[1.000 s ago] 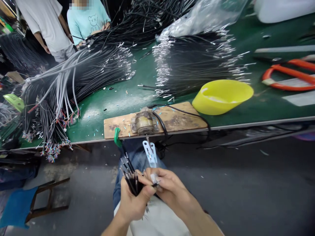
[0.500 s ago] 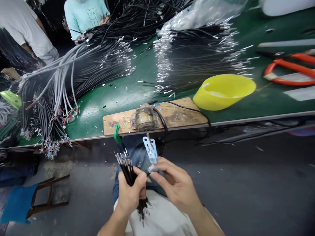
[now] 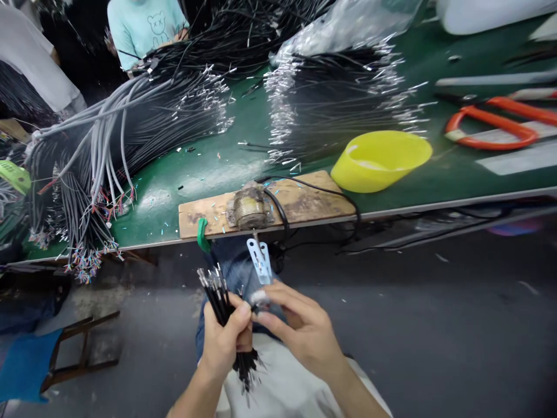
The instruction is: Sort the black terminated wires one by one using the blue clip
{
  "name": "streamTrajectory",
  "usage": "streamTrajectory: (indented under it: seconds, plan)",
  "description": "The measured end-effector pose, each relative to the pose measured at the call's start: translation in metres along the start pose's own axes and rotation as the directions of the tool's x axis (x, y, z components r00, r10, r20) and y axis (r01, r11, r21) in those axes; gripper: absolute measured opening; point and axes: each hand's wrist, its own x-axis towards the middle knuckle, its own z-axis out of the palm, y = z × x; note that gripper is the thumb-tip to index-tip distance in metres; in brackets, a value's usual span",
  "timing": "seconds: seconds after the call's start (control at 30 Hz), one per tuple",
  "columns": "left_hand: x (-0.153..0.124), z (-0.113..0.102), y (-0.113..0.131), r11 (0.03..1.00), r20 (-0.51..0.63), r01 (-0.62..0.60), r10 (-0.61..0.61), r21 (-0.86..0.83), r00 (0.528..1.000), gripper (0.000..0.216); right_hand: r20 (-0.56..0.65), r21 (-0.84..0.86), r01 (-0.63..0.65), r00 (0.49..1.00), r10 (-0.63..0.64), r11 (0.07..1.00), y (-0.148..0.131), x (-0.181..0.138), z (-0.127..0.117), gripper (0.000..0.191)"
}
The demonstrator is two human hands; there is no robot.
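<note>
My left hand (image 3: 228, 334) is wrapped round a bundle of short black cables (image 3: 214, 293), their stripped silvery ends pointing up and more ends hanging out below the fist. Close beside its thumb, my right hand (image 3: 300, 325) has thumb and fingers brought together around a small blurred spot, with something whitish at the index fingertip. What the fingers pinch there is too smeared to name. Just above the right fingers, a light blue plastic clip (image 3: 260, 264) hangs on the shaft of a small motor (image 3: 250, 208) mounted on a wooden board (image 3: 308, 200).
A green clamp (image 3: 202, 235) grips the board at the bench edge. On the green bench (image 3: 200, 168) lie a yellow cup (image 3: 369, 180), orange-handled cutters (image 3: 483, 139), stripped black cables (image 3: 335, 104) and grey cables (image 3: 102, 139). A blue chair (image 3: 30, 363) stands left; a co-worker (image 3: 145, 29) is across the bench.
The whole view has shifted slightly, so the bench things appear further left. My right fingers have moved slightly at the left thumb; the left hand still holds the cable bundle.
</note>
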Motion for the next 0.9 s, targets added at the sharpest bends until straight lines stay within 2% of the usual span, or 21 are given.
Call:
streamTrajectory:
  seconds: [0.07, 0.17, 0.23, 0.3, 0.33, 0.4, 0.47, 0.53, 0.6, 0.7, 0.8, 0.9]
  plan:
    - [0.0, 0.001, 0.005, 0.996, -0.009, -0.062, 0.063, 0.07, 0.998, 0.029, 0.0, -0.015, 0.02, 1.0, -0.02, 1.0, -0.002, -0.001, 0.004, 0.013]
    - [0.0, 0.0, 0.012, 0.93, -0.01, -0.256, 0.268, 0.263, 0.963, 0.023, 0.052, 0.135, -0.184, 0.983, 0.178, 0.974, -0.003, 0.005, 0.002, 0.026]
    - [0.0, 0.0, 0.015, 0.873, -0.027, -0.348, 0.38, 0.343, 0.925, 0.018, -0.004, 0.177, -0.286, 0.957, 0.291, 0.942, -0.003, 0.015, -0.002, 0.032]
    - [0.0, 0.0, 0.016, 0.852, -0.067, -0.381, 0.43, 0.358, 0.9, 0.014, -0.1, 0.121, -0.29, 0.948, 0.303, 0.949, -0.007, 0.029, -0.005, 0.037]
    - [0.0, 0.0, 0.016, 0.852, -0.085, -0.385, 0.439, 0.355, 0.894, 0.014, -0.125, 0.079, -0.275, 0.951, 0.283, 0.958, -0.01, 0.037, -0.005, 0.04]
    - [0.001, 0.001, 0.017, 0.857, -0.109, -0.383, 0.442, 0.344, 0.891, 0.014, -0.094, 0.032, -0.265, 0.959, 0.267, 0.964, -0.017, 0.052, -0.003, 0.047]
    - [0.002, 0.003, 0.02, 0.861, -0.125, -0.381, 0.442, 0.338, 0.888, 0.014, -0.042, 0.075, -0.317, 0.946, 0.32, 0.946, -0.023, 0.063, 0.003, 0.051]
    - [0.004, 0.006, 0.022, 0.858, -0.133, -0.388, 0.452, 0.337, 0.882, 0.015, -0.002, 0.192, -0.424, 0.901, 0.433, 0.885, -0.026, 0.068, 0.009, 0.051]
    - [0.006, 0.009, 0.024, 0.856, -0.133, -0.395, 0.458, 0.335, 0.879, 0.015, 0.014, 0.341, -0.515, 0.839, 0.543, 0.787, -0.026, 0.068, 0.013, 0.049]
    - [0.009, 0.014, 0.025, 0.855, -0.134, -0.398, 0.461, 0.332, 0.877, 0.016, 0.032, 0.514, -0.552, 0.777, 0.629, 0.656, -0.022, 0.065, 0.017, 0.045]
    - [0.012, 0.018, 0.025, 0.854, -0.114, -0.396, 0.455, 0.337, 0.883, 0.015, 0.102, 0.604, -0.548, 0.774, 0.625, 0.579, -0.018, 0.06, 0.017, 0.039]
    - [0.015, 0.02, 0.026, 0.851, -0.068, -0.392, 0.44, 0.351, 0.895, 0.017, 0.162, 0.658, -0.521, 0.803, 0.573, 0.544, -0.015, 0.057, 0.017, 0.035]
